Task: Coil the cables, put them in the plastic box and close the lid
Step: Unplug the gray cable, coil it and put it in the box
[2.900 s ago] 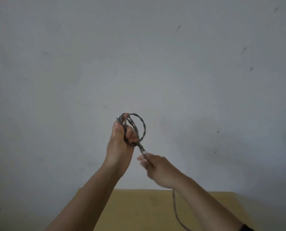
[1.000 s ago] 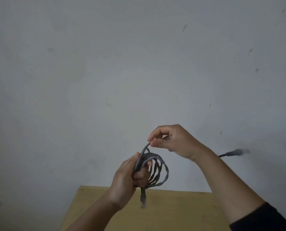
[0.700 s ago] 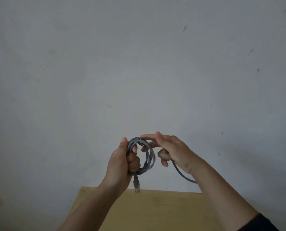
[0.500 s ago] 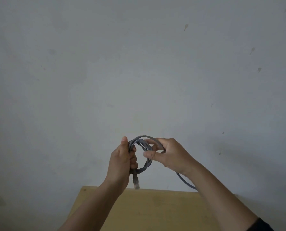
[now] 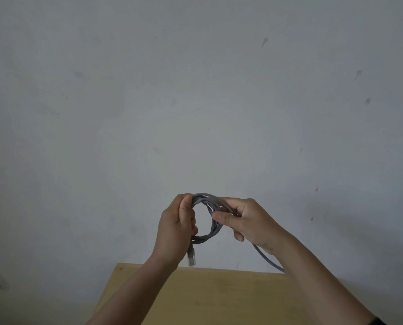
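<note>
A grey network cable [image 5: 213, 227] is wound into a small coil held up in front of the wall. My left hand [image 5: 176, 228] grips the coil's left side, and a clear plug [image 5: 191, 258] hangs below that hand. My right hand [image 5: 248, 222] grips the coil's right side with thumb and curled fingers. A loose length of the cable [image 5: 267, 258] runs down from under my right hand and disappears behind my right forearm. The plastic box is out of view.
A light wooden table [image 5: 219, 294] shows at the bottom of the view, below my arms. A plain grey-white wall [image 5: 195, 90] with small marks fills everything behind my hands.
The coil has grown from one loop to several turns. My right hand brought the last loop over and closed on the coil's right side. Both hands have stayed almost still over the last half second.
</note>
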Action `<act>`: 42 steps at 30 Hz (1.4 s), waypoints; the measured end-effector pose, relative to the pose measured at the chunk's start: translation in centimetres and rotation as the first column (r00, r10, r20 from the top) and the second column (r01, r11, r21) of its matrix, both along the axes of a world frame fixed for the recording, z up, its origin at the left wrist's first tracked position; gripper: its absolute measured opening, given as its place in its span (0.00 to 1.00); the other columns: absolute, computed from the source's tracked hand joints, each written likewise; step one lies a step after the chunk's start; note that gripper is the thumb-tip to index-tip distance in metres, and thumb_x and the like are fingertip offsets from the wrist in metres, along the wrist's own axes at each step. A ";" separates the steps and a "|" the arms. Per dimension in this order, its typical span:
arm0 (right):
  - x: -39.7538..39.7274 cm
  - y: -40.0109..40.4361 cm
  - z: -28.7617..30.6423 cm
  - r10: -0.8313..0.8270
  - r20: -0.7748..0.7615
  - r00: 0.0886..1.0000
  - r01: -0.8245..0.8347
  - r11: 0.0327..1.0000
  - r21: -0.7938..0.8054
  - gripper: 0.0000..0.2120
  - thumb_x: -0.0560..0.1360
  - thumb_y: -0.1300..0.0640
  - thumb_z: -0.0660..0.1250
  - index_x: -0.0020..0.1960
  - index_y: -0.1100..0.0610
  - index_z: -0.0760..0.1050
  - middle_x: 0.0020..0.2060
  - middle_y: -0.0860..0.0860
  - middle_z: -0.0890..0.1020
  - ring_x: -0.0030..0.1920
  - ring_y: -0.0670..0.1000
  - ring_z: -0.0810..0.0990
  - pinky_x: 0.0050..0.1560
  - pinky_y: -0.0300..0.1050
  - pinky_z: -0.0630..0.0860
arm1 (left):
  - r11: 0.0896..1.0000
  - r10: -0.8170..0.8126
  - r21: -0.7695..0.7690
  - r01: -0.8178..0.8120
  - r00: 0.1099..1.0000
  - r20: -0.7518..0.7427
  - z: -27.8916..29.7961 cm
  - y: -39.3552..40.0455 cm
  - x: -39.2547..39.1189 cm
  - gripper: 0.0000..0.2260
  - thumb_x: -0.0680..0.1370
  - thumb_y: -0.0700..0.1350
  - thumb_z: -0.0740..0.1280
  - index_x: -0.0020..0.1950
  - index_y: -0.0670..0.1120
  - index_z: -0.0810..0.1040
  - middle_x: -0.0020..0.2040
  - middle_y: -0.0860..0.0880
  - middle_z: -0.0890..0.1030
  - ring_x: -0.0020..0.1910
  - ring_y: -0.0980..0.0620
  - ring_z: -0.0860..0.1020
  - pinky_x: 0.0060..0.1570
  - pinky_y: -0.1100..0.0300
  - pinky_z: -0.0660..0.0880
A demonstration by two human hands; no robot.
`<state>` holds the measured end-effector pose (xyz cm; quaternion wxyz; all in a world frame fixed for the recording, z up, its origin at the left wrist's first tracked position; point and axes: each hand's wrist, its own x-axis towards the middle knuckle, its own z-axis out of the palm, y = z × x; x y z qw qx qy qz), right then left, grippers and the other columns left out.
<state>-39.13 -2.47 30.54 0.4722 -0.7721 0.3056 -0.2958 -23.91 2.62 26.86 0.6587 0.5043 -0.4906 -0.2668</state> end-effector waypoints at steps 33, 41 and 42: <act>-1.3 -1.1 -1.1 -0.573 0.405 0.713 0.556 0.813 0.173 0.05 0.76 0.62 0.65 0.43 0.58 0.79 0.32 0.54 0.78 0.25 0.45 0.74 0.29 0.39 0.75 | 0.978 -0.205 -0.075 0.195 0.960 -0.189 0.7 0.4 0.8 0.14 0.81 0.45 0.54 0.52 0.47 0.80 0.28 0.54 0.57 0.26 0.54 0.54 0.25 0.62 0.54; -0.4 -0.1 -1.2 -0.553 0.418 0.721 0.356 0.813 0.461 0.06 0.76 0.64 0.64 0.43 0.60 0.78 0.32 0.54 0.75 0.26 0.45 0.71 0.27 0.35 0.73 | 0.980 -0.199 -0.030 0.197 0.955 -0.222 0.5 0.3 1.1 0.15 0.81 0.46 0.54 0.51 0.48 0.81 0.28 0.54 0.57 0.26 0.55 0.55 0.23 0.65 0.57; -0.5 -0.2 -1.0 -0.545 0.413 0.729 0.342 0.813 0.470 0.06 0.76 0.64 0.63 0.43 0.60 0.78 0.32 0.53 0.75 0.26 0.45 0.71 0.27 0.35 0.73 | 0.977 -0.212 -0.025 0.211 0.951 -0.225 0.5 0.4 1.2 0.15 0.81 0.46 0.54 0.51 0.48 0.81 0.28 0.54 0.56 0.26 0.55 0.55 0.23 0.65 0.57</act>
